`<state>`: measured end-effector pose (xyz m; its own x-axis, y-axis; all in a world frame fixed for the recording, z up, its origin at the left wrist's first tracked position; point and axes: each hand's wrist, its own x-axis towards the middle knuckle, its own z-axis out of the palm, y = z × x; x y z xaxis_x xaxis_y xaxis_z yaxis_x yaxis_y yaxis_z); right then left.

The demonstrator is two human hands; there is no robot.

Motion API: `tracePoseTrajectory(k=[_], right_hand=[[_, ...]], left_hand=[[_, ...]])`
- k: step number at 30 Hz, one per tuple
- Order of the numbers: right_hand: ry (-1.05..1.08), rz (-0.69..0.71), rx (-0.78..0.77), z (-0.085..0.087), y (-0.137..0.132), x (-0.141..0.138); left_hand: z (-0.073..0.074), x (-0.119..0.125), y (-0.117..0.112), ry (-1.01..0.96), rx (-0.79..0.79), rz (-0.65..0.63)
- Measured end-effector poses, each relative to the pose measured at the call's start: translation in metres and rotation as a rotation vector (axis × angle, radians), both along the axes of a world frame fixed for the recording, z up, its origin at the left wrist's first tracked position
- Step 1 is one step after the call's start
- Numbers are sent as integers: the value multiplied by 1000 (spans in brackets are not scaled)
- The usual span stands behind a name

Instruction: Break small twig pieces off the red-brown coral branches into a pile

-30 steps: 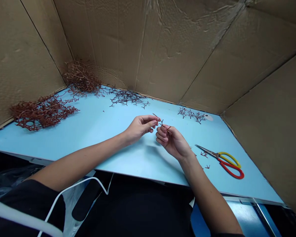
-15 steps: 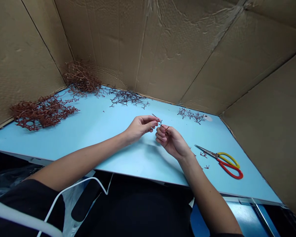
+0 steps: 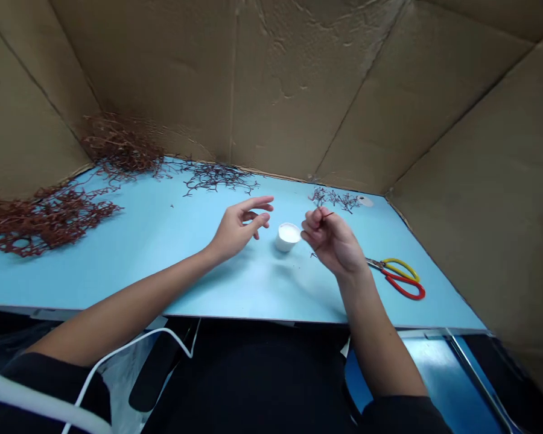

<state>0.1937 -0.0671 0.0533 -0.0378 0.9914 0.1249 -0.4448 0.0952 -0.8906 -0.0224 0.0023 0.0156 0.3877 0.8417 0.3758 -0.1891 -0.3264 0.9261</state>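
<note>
My left hand [image 3: 242,226] is held over the table with its fingers apart and nothing in them. Between my two hands a small white cup [image 3: 288,236] stands upright, white inside. My right hand [image 3: 335,238] is closed, pinching a thin reddish-brown branched twig [image 3: 327,214] whose tip sticks out past the fingers. Beyond that hand are small branched twigs [image 3: 344,201] at the back of the table. Scissors with one yellow and one red handle [image 3: 403,279] lie to its right; my wrist hides their blade tips.
A tangled reddish-brown heap [image 3: 49,223] lies at the left, another heap [image 3: 122,147] in the back left corner. Dark branched twigs [image 3: 217,176] spread along the back edge. Cardboard walls [image 3: 280,90] enclose the light blue table [image 3: 154,259]. A white cable [image 3: 158,331] crosses near my left arm.
My hands have moved apart: the left has let go and opened, the right has moved away with the twig. The white cup now shows between them. The view has shifted slightly right.
</note>
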Motion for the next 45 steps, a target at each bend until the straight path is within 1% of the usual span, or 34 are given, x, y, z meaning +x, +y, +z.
tracePoseTrajectory(k=[2,3,5,7,9,10,12,14,16,19,21,23,27,30,32,34,36,37,39,42,44,45], right_hand=[[-42,-178,61,9,-12,23],[-75,-254,75,12,-19,35],[-141,-355,76,15,-36,56],[-183,-391,59,13,-51,70],[-195,-388,41,9,-63,77],[-193,-377,33,6,-69,79],[-169,-342,20,2,-77,79],[-130,-296,11,-2,-85,77],[-96,-252,11,-6,-91,76],[-100,-223,28,-11,-98,76],[-160,-239,41,-15,-99,78],[-278,-277,61,-19,-98,83],[-560,-420,155,-22,-90,88],[-653,-478,233,-18,-81,86],[-688,-501,282,-13,-75,83],[-759,-505,336,-8,-67,78],[-872,-502,416,-4,-60,69],[-938,-517,474,-2,-57,63],[-1062,-602,634,-1,-52,49],[-1192,-779,895,-3,-50,24],[-1255,-839,1002,-4,-52,8],[-1287,-849,1024,-4,-54,2]], left_hand=[[6,1,-9,109,165,49],[8,4,-15,158,246,33],[9,15,-27,264,412,-78],[7,33,-40,422,590,-224],[4,56,-51,647,753,-309],[3,67,-55,765,820,-314],[1,91,-61,952,912,-269],[-1,111,-64,1070,956,-192],[-4,128,-63,1164,963,-128],[-11,142,-59,1263,969,-109],[-14,145,-56,1276,979,-120],[-14,143,-55,1276,992,-130],[-11,127,-56,1257,1011,-153],[-11,105,-55,1100,882,-197],[-9,87,-54,909,726,-238],[-5,70,-52,646,482,-277],[0,55,-48,345,156,-297],[3,49,-45,200,-1,-290],[7,39,-38,-18,-219,-257],[10,29,-30,-239,-417,-256],[12,25,-29,-310,-508,-311],[13,23,-29,-327,-540,-346]])
